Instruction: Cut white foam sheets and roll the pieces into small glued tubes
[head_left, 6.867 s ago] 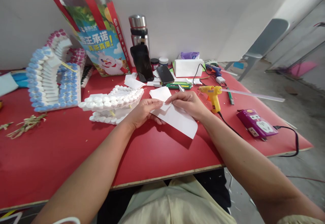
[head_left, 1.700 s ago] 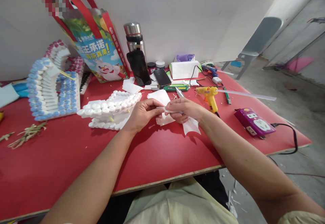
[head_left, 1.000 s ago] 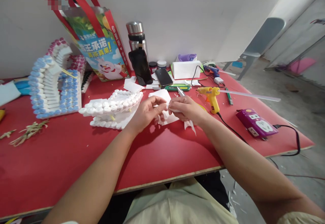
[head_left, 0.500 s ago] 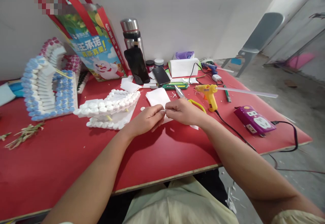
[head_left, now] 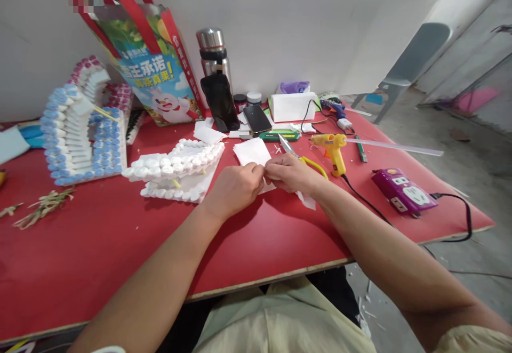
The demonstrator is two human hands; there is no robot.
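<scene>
My left hand (head_left: pixel 236 186) and my right hand (head_left: pixel 290 173) meet above the red table (head_left: pixel 100 235), both with fingers pinched on a folded white sheet. Only a corner of that white sheet (head_left: pixel 307 201) shows below my right wrist. A loose white sheet (head_left: pixel 252 151) lies just behind my hands. To the left sits a white bottle-cap model (head_left: pixel 176 167). Yellow-handled scissors (head_left: pixel 298 157) lie right behind my right hand.
A yellow glue gun (head_left: pixel 335 149) and a purple power strip (head_left: pixel 402 193) lie to the right. At the back stand a printed bag (head_left: pixel 156 75), a steel flask (head_left: pixel 212 54), two phones and a white box (head_left: pixel 293 106). A blue cap model (head_left: pixel 82 134) is at the left.
The big flat sheet has been folded down into a small piece between my hands. My fingers have closed tighter together over it, and the view has shifted slightly.
</scene>
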